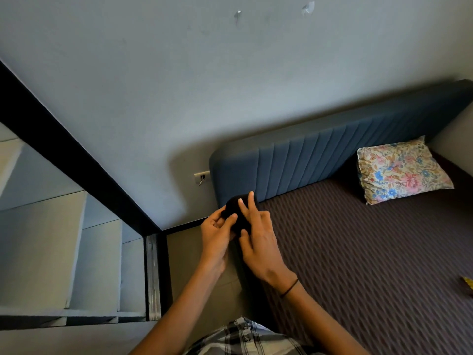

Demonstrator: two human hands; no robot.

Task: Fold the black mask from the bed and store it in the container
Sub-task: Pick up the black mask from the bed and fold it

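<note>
Fingers [245,203] of both hands pinch the black mask [236,213] mid-fold above the bed [358,252] edge; storing remains, no container in sight

Dim, soft daylight; wide-angle bending at edges, slight motion blur.

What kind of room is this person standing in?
Most likely a bedroom: a bed with a padded blue headboard stands against a plain wall, and a flowered pillow lies on it.
</note>
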